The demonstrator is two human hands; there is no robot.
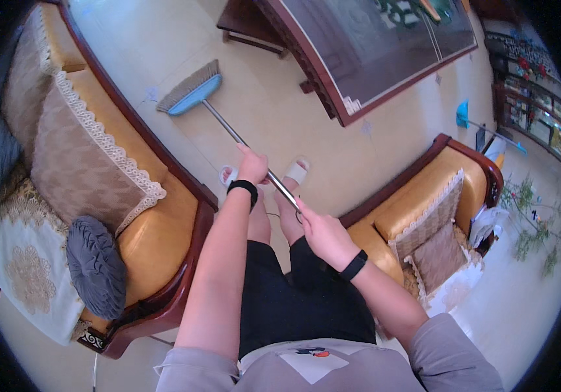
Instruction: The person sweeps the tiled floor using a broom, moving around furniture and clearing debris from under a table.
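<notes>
A broom with a metal handle (226, 126) slants across the view in front of my legs. My left hand (252, 166) grips the handle around its middle, the thumb pointing along it towards the head. Higher up, close to the handle's end, my right hand (327, 234) is closed around it. The blue broom head (195, 95) with grey-brown bristles (190, 84) is at the far end, over the tiled floor (172, 49) between the sofa and the coffee table. Whether the bristles press on the floor is hard to tell.
A wood-framed sofa (148, 235) with a round grey cushion (96, 267) stands at left. A glass-topped coffee table (359, 63) lies ahead, beside a low wooden stool (251, 27). An armchair (427, 196) is at right; beyond it are a blue long-handled dustpan (462, 115) and a plant (530, 220).
</notes>
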